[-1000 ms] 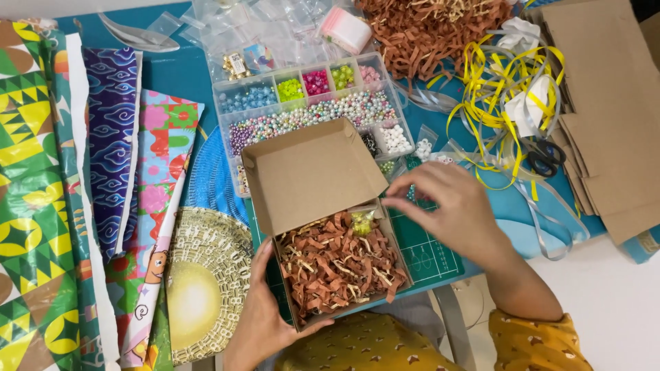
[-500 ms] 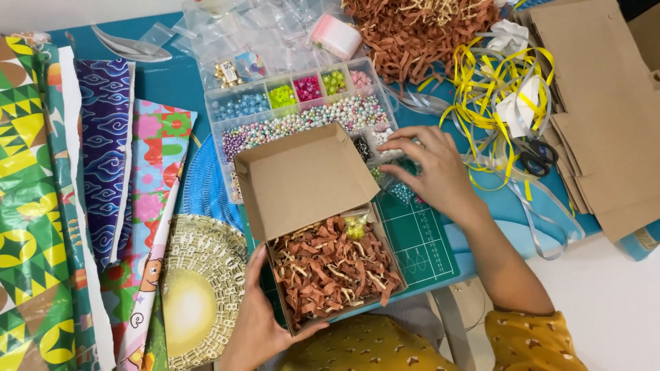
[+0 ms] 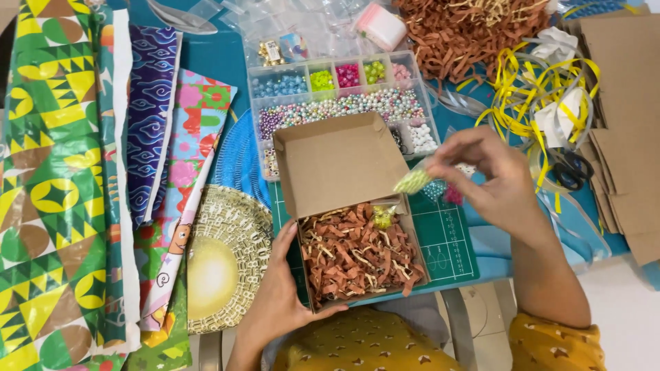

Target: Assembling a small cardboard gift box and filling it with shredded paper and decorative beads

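Nearest the camera, the left hand (image 3: 278, 302) steadies the lower left corner of an open cardboard box (image 3: 350, 227), its grip closed on the box edge with the thumb lying along the left wall. The box sits on a green cutting mat (image 3: 447, 240) at the near edge of the desk (image 3: 206, 58), and is filled with brown shredded paper (image 3: 357, 251); a small yellow-green packet (image 3: 382, 217) rests on the shreds near the hinge. The lid stands open, tilted back toward the far side. Just right of the lid, the right hand (image 3: 498, 182) hovers above the mat, its fingers pinched shut on a small clear bag of pale green beads (image 3: 412, 181), held just above the box's right rear corner. To the left lie a round gold patterned plate (image 3: 220, 264) and folded sheets of wrapping paper (image 3: 62, 185). Behind the lid sits a clear compartment organiser of beads (image 3: 337, 93). Farther right are scissors (image 3: 570, 168), yellow ribbon (image 3: 522, 82), flat cardboard sheets (image 3: 625, 103), and a heap of brown shreds (image 3: 467, 34).
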